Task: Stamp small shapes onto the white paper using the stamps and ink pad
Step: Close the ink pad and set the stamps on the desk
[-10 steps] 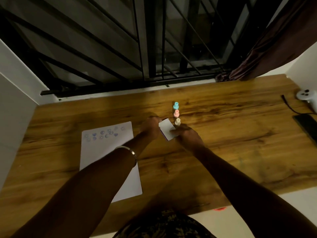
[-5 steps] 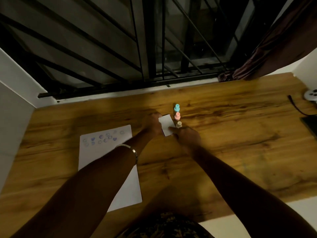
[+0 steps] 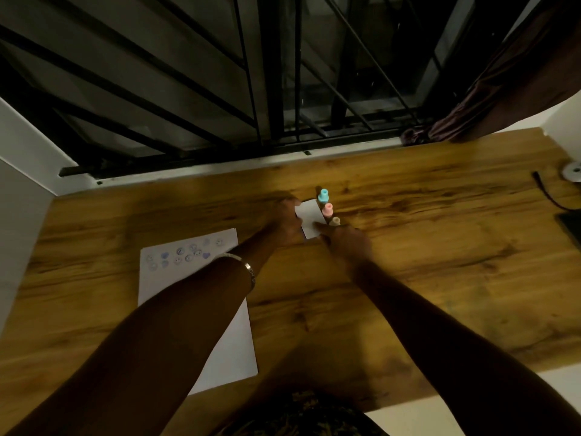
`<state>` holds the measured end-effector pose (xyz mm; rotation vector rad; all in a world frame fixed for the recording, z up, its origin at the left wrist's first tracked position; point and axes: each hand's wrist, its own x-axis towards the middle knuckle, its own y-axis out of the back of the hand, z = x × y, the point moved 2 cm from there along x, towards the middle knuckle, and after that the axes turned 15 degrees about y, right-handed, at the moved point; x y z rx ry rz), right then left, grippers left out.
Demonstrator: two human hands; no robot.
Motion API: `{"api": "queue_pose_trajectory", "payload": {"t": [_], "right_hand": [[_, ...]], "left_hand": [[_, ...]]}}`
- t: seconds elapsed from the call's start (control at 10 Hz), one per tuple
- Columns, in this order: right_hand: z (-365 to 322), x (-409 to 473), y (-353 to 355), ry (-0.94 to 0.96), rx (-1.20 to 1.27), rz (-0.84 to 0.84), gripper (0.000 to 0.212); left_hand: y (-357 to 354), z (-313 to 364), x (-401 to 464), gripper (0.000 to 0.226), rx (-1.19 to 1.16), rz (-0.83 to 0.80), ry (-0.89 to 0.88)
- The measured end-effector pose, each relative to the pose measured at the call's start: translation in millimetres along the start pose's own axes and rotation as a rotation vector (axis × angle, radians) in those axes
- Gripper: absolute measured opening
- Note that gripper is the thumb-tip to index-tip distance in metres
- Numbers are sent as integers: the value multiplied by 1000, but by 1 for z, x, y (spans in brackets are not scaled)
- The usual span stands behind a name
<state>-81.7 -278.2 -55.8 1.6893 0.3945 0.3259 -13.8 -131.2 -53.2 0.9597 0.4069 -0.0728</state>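
Left hand [image 3: 284, 223] is gripping the white ink pad [image 3: 311, 218] at its left edge, right hand [image 3: 344, 243] is pressing a fingertip on its near corner, three stamps [image 3: 328, 209] are standing just beside it toward the table's [image 3: 440, 262] far edge, stamped paper [image 3: 188, 278] is lying near the left edge.

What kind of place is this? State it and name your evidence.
Probably a home desk at a window, at night. A wood-grain tabletop sits against a barred metal window grille, a dark brown curtain hangs at the right, and a stamped white paper sheet suggests casual crafting.
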Motion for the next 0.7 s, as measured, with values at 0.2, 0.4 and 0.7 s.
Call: {"api": "queue_pose_trajectory", "payload": {"t": [0.2, 0.4, 0.7], "right_hand": [[1, 4, 0, -22, -1, -1, 42], [0, 4, 1, -23, 5, -1, 42], [-27, -10, 16, 66, -70, 69, 40]], "left_hand": [[0, 1, 0, 50, -35, -32, -7], [0, -5, -7, 57, -46, -37, -33], [24, -41, -40, 47, 33, 68, -35]]}}
